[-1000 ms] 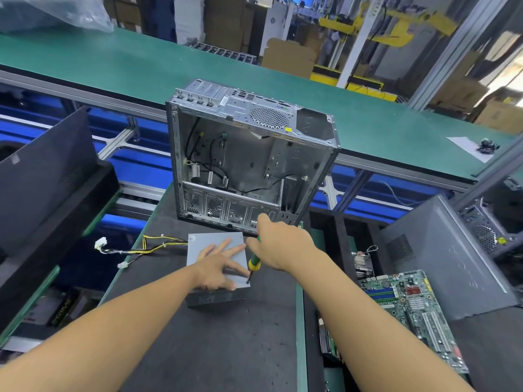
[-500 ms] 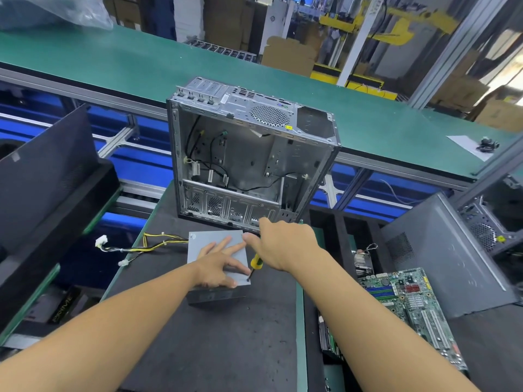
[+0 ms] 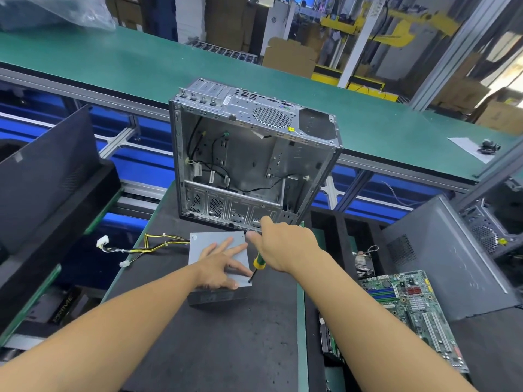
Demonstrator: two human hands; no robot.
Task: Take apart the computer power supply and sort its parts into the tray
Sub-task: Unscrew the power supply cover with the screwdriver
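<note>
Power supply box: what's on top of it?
The left hand lies flat on the power supply lid; the right hand holds a screwdriver tip at its near right corner. Any screw beneath is hidden.

Far side of the power supply is blocked by the open case standing just behind it. Left side is fouled by the cable bundle trailing over the worktop edge. Top is covered by the left hand. Near-right corner is taken by the screwdriver gripped in the right hand. Near side is faced by bare worktop only. Right side is bounded by the tray.
</note>
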